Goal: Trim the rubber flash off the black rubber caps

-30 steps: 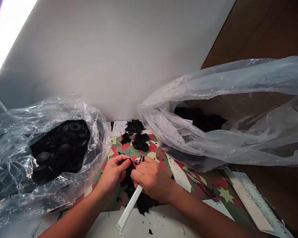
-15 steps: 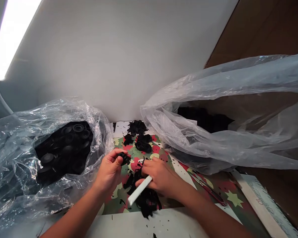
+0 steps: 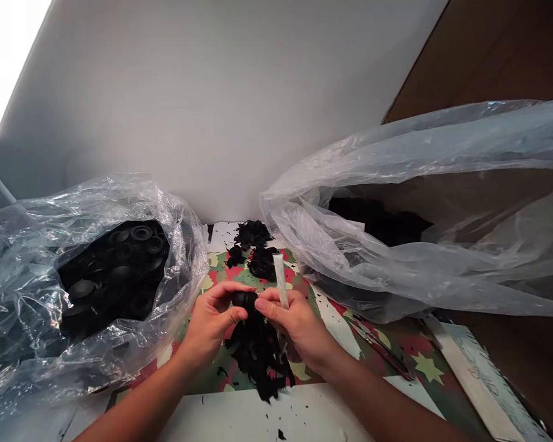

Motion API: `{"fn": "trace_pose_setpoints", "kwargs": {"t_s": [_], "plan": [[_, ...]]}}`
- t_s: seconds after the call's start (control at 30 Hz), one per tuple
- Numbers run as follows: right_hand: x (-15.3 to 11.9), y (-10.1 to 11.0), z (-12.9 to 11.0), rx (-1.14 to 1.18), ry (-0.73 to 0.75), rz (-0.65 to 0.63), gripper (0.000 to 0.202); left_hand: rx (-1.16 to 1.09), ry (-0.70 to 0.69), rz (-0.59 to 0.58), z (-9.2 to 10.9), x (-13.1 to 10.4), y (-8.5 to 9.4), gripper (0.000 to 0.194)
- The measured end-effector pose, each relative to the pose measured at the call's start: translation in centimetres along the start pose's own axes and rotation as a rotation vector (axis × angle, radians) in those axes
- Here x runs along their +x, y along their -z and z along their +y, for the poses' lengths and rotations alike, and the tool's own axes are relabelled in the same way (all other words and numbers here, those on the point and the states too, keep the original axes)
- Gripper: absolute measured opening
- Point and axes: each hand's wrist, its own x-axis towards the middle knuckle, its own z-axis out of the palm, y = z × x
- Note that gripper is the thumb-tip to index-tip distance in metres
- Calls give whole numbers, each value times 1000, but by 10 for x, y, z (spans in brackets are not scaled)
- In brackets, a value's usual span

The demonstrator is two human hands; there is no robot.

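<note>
Left hand (image 3: 211, 320) pinches small black round part (image 3: 244, 299) between thumb and fingertips, above heap of black trimmings (image 3: 259, 356) on patterned mat (image 3: 387, 334). Right hand (image 3: 298, 323) touches same part with thumb and forefinger; remaining fingers curled around white-handled tool (image 3: 279, 280), handle pointing up. Clear bag of black round parts (image 3: 113, 273) at left. Second clear bag (image 3: 419, 245) at right. Smaller scrap pile (image 3: 253, 245) behind hands, near wall.
</note>
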Motion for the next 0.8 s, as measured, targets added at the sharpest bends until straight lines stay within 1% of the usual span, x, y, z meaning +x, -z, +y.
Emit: {"fn": "trace_pose_setpoints", "kwargs": {"t_s": [0.07, 0.2, 0.27, 0.4, 0.57, 0.63, 0.7, 0.73, 0.8], "plan": [[0, -1, 0, 51, 0, 8, 51, -63, 21, -8, 0, -1, -3, 42], [-1, -2, -2, 89, 35, -3, 48, -270, 135, -47, 1, -5, -8, 41], [-1, -3, -2, 87, 42, -1, 47, -308, 168, -56, 2, -6, -10, 41], [-2, -2, -2, 55, 45, 14, 48, -304, 157, -55, 4, -7, -9, 42], [-3, -1, 0, 28, 28, 1, 48, -274, 118, -56, 4, -7, -7, 39], [-3, -1, 0, -20, 54, 14, 48, -241, 92, -65, 5, -7, -6, 39], [-2, 0, 1, -141, 128, 55, 46, -145, 44, -63, 6, -7, -5, 38], [-2, 1, 3, -243, 198, 81, 43, -79, 28, -53, 7, -8, -5, 38], [0, 4, 7, -506, 411, 115, 38, 34, 49, -33, 10, -8, -4, 41]]}}
